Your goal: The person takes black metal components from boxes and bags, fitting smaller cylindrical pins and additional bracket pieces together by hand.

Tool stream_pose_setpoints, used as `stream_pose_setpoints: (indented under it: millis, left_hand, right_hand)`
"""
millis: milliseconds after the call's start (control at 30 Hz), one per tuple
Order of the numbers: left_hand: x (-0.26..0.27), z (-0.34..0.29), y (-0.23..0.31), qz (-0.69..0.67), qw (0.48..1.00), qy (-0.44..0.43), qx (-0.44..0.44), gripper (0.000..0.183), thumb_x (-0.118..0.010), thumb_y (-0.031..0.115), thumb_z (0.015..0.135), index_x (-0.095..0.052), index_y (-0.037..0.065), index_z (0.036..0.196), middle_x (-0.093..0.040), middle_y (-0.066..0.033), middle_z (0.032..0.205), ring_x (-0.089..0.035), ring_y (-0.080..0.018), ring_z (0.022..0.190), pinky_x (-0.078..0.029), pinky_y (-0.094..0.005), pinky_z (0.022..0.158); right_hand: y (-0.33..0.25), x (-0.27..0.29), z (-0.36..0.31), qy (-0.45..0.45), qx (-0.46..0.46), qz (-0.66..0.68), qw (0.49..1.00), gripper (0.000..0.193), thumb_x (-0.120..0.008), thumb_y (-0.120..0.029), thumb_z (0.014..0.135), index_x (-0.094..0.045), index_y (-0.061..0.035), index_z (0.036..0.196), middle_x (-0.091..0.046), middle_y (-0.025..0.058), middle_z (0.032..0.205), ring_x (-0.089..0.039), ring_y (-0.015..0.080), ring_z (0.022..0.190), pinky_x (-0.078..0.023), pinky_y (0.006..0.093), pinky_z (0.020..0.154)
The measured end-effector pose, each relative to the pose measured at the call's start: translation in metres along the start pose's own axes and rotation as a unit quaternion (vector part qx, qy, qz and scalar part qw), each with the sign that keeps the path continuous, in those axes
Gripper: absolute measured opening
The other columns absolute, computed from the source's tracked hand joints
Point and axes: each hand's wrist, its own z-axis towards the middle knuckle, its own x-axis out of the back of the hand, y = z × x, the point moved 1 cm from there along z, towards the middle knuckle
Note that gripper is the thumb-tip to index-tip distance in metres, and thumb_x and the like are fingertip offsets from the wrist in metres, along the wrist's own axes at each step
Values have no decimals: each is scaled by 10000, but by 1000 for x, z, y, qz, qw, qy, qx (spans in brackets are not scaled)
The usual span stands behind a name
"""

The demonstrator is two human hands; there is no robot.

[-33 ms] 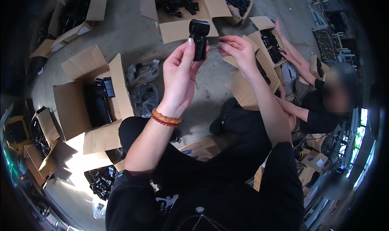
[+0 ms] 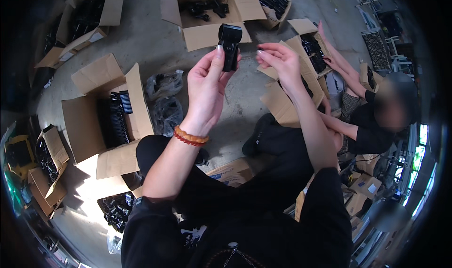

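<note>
In the head view, the left hand (image 2: 207,80) grips the black part (image 2: 230,49) between its fingers, upright above the floor (image 2: 238,101). The right hand (image 2: 285,65), fingers loosely parted, is positioned to the part's right, not touching it.

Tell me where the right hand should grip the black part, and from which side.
Probably by the wide top, coming from the person's right. The black part is held upright, with that end clear above the left hand, which holds the narrower length below. The right hand is on that side, with nothing visible between.
</note>
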Motion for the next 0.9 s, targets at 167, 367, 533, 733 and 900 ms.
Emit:
stream_pose_setpoints:
  millis: [167,367,533,733,900]
  left_hand:
    - [-14,-10,-28,90,995,-35,26,327,-596,264,991,-649,-24,1137,-699,-84,1010,-665,-123,908,-525,-279,856]
    - [-23,-20,-50,130,985,-70,94,312,-603,270,987,-667,3,1137,-694,-50,986,-650,-95,855,-525,-250,782]
    - [-30,-24,-59,96,981,-102,137,289,-593,241,991,-659,9,1149,-684,-57,1044,-644,-100,926,-537,-276,862]
    - [-27,-24,-64,59,980,-117,150,267,-593,213,990,-648,34,1180,-680,-48,1076,-639,-105,961,-529,-300,913]
    - [-25,-23,-61,49,983,-108,142,265,-596,211,988,-649,34,1178,-679,-50,1091,-638,-106,968,-528,-302,912]
  right_hand:
    - [-25,13,-59,9,250,-85,965,221,-804,-53,751,-741,-59,962,-642,44,1058,-597,155,969,-481,274,852]
    - [-29,29,-69,30,367,-235,900,263,-838,-52,664,-760,-100,910,-570,111,1293,-424,295,1328,-364,434,1080]
    - [-25,40,-71,33,361,-238,901,243,-847,-129,682,-770,-131,913,-569,97,1338,-372,317,1382,-349,458,1089]
    - [-20,42,-70,28,365,-238,900,225,-846,-131,682,-768,-145,893,-591,65,1325,-404,298,1359,-401,431,1022]
    - [-21,38,-69,20,367,-224,903,232,-849,-120,673,-756,-133,885,-607,39,1271,-456,278,1297,-438,405,995]
